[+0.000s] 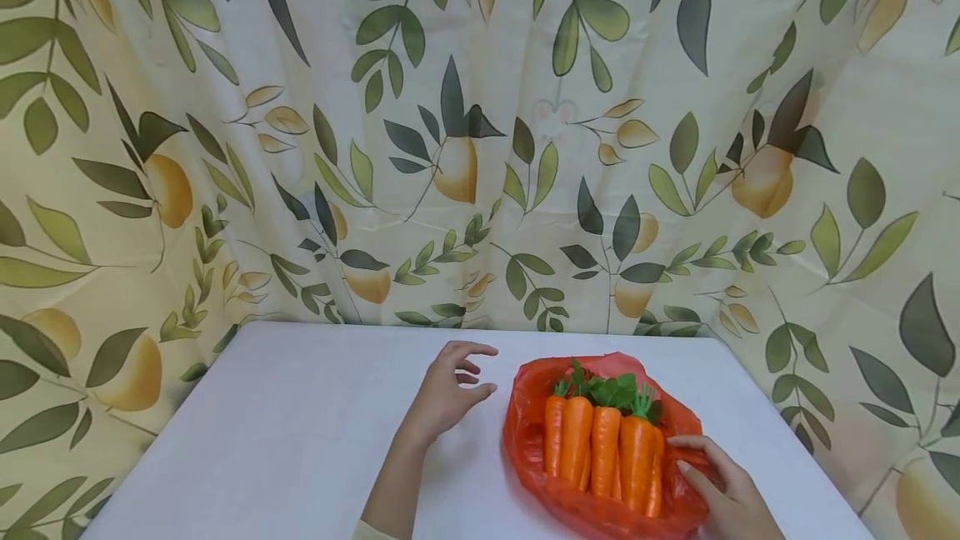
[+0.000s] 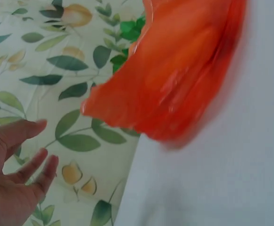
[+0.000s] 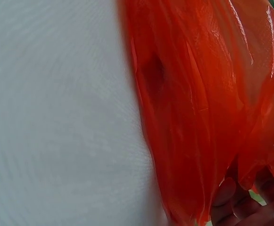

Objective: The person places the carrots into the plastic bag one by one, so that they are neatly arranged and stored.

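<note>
An open red plastic bag lies on the white table in the head view. Inside it several orange carrots lie side by side, their green leafy tops pointing to the far side. My right hand holds the bag's right rim between thumb and fingers; in the right wrist view its fingertips are at the crumpled edge. To the left of the bag, my left hand hovers apart from it, fingers loosely bent and holding nothing. The left wrist view shows the bag beyond that hand.
The white table extends to the left of the bag, and its far edge meets a curtain printed with leaves and fruit. The curtain also hangs along both sides.
</note>
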Available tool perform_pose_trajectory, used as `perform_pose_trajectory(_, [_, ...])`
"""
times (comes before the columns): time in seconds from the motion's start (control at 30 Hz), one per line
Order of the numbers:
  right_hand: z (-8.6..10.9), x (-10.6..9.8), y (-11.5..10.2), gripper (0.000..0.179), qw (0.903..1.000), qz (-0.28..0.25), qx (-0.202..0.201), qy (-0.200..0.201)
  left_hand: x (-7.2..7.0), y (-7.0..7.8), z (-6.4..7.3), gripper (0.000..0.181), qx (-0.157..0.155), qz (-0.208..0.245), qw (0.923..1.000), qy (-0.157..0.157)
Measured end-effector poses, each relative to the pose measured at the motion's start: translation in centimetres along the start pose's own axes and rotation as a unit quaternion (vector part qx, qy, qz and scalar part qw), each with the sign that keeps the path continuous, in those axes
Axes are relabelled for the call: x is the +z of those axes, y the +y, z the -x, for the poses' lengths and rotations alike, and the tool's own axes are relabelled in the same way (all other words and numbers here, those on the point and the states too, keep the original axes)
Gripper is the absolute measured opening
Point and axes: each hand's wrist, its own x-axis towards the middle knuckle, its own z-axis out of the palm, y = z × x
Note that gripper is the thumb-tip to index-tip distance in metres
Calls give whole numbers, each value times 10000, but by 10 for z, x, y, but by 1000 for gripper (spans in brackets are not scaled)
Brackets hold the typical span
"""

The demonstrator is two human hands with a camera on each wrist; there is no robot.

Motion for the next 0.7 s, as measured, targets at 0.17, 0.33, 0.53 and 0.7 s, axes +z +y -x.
perform_pose_trajectory(0.17, [0, -1, -1, 42, 9999, -45, -83, -53, -22, -12, 2, 41, -25, -326, 9994, 116])
perform_pose_trajectory(0.33, [-2, -1, -2, 42, 9999, -27, 41, -92, -50, -25, 7, 41, 142, -706, 9971, 263])
perform_pose_trajectory(0.53, [-3, -4, 1, 42, 9998, 110, 163, 43, -91, -39, 20, 41, 250, -1534, 9877, 171])
perform_pose_trajectory(0.7, [0, -13, 1, 43, 9946, 975, 251, 265, -129, -51, 44, 50, 618, -2679, 9610, -304])
